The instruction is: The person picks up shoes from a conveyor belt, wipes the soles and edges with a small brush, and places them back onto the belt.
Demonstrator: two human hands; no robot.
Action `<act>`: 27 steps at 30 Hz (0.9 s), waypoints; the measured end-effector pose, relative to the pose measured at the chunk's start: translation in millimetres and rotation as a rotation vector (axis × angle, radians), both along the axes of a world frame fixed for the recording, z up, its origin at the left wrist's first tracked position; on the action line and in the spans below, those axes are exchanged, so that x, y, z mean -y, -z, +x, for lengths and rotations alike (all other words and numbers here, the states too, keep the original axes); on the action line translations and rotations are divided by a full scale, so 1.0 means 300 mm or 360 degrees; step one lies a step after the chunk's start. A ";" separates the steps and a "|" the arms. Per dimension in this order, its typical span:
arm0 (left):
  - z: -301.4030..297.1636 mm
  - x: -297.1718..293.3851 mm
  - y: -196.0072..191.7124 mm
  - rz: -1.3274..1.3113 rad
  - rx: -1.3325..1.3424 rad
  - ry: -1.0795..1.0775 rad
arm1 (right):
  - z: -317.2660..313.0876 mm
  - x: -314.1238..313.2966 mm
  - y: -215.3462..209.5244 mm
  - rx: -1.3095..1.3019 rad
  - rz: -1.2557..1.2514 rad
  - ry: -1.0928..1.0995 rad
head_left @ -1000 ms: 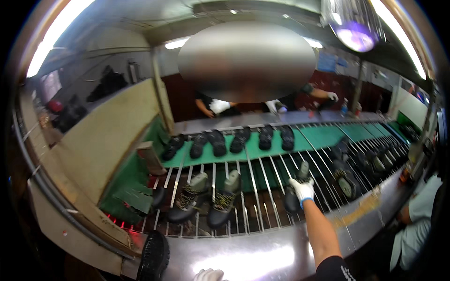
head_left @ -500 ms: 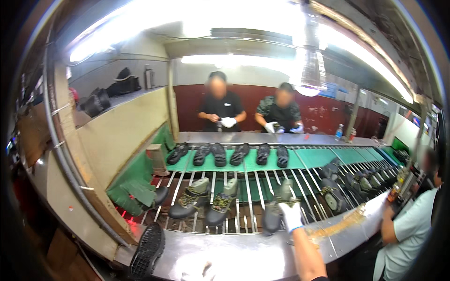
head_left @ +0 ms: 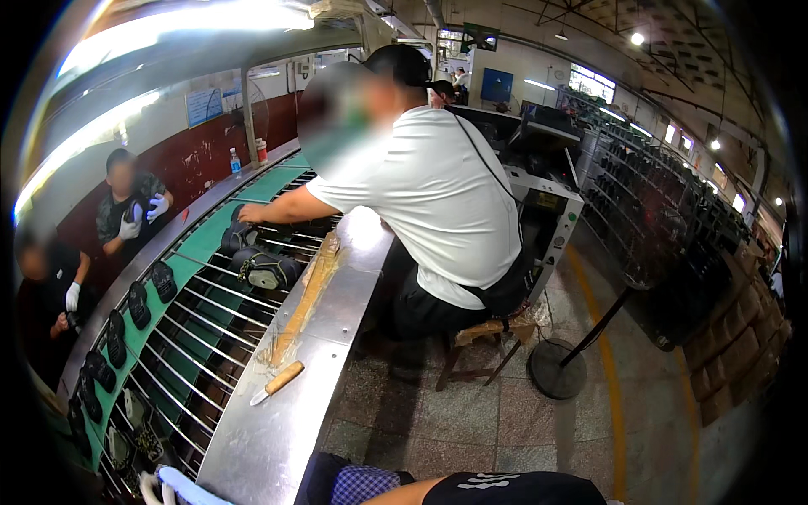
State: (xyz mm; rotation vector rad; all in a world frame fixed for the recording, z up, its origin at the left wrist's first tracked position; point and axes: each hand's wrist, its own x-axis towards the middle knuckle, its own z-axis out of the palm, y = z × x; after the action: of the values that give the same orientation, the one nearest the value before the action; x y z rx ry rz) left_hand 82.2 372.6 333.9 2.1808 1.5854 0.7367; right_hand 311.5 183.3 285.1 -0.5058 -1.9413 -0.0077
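My bare right forearm (head_left: 402, 495) and black striped sleeve (head_left: 513, 488) cross the bottom edge. A white piece with a light-blue band (head_left: 189, 486), which looks like part of a glove, shows at the lower left, beside the conveyor. It matches the glove my right hand wore, but its fingers are cut off, so its grip does not show. My left hand cannot be made out. Near the glove, camouflage-patterned work shoes (head_left: 119, 446) stand on the metal rods (head_left: 198, 316). A wooden-handled scraper or knife (head_left: 276, 383) lies on the metal ledge (head_left: 252, 433).
A person in a white shirt (head_left: 438, 194) sits close on the right, one hand on a shoe (head_left: 236, 229). Two gloved people work across the conveyor. Black shoes (head_left: 139, 305) line its green belt (head_left: 187, 268). A round-based stand (head_left: 557, 370) is on the floor.
The view has swung right, bringing in the seated person and the floor. My right hand was on a camouflage-patterned shoe; that grip no longer shows.
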 end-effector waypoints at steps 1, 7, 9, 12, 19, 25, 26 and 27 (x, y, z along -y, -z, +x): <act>-0.231 -0.262 0.186 0.0377 -0.0128 0.0034 | 0.033 0.012 -0.108 -0.0149 -0.0107 0.0043; 0.290 -0.022 -0.154 -0.0471 -0.0066 -0.0021 | 0.110 0.033 -0.130 -0.0101 -0.0564 0.0646; 0.291 0.025 -0.148 -0.0348 -0.0239 -0.0049 | 0.175 0.096 -0.094 0.0011 -0.1245 0.0545; 0.215 0.195 -0.157 -0.0337 -0.0265 -0.0241 | 0.274 0.159 -0.103 0.0118 -0.1409 0.0635; 0.199 0.769 0.061 -0.0497 0.1108 -0.0334 | 0.412 0.076 -0.575 -0.0090 -0.0860 0.0291; 0.580 1.078 0.026 -0.0896 0.1760 0.0528 | 0.463 -0.031 -0.552 -0.1372 -0.1549 0.0014; 0.579 1.102 0.029 -0.0921 0.1847 0.0705 | 0.509 -0.017 -0.460 -0.1301 -0.1636 0.0105; 0.567 1.132 0.024 -0.0769 0.1692 0.0824 | 0.512 0.018 -0.390 -0.1019 -0.1538 0.0340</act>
State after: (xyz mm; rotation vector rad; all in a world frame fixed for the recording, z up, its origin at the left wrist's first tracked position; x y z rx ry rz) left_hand 252.1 32.9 326.6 1.3269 0.5354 0.9582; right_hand 465.1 177.9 402.1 -1.1724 -1.1516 0.8800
